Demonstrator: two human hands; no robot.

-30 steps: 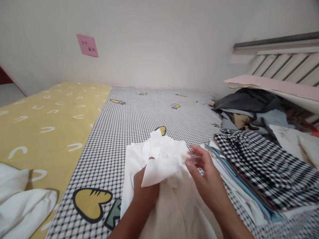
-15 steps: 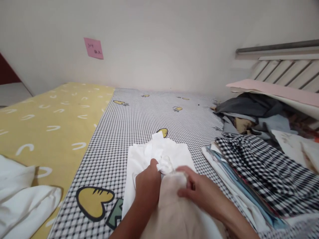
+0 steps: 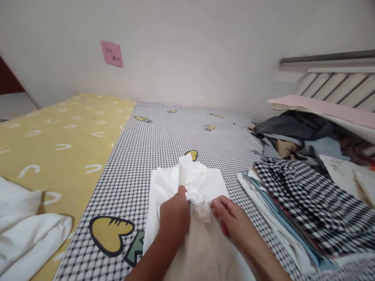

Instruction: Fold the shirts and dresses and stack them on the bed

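Note:
A white garment [image 3: 216,180] lies folded on the checkered sheet, with a beige cloth [image 3: 202,246] along its lower middle. White fabric is bunched into a knot-like lump [image 3: 195,197] near the collar end. My left hand [image 3: 175,212] is closed on the white fabric at the left side of that lump, thumb on top. To the right of the lump is my right hand [image 3: 227,214], its fingers curled beside the garment's edge; whether they pinch any cloth is too unclear to tell.
On the right, folded clothes [image 3: 281,218] lie under a black-and-white checked cloth [image 3: 316,199], with dark clothes [image 3: 295,125] and a pink board [image 3: 325,107] behind. Another white garment [image 3: 26,230] rests on the yellow sheet [image 3: 73,144] at left. A pink note [image 3: 111,53] hangs on the wall.
My right hand has moved off the top end of the beige cloth, slightly right and down. That end has dropped lower, and more of the white lump shows. My left hand keeps its hold.

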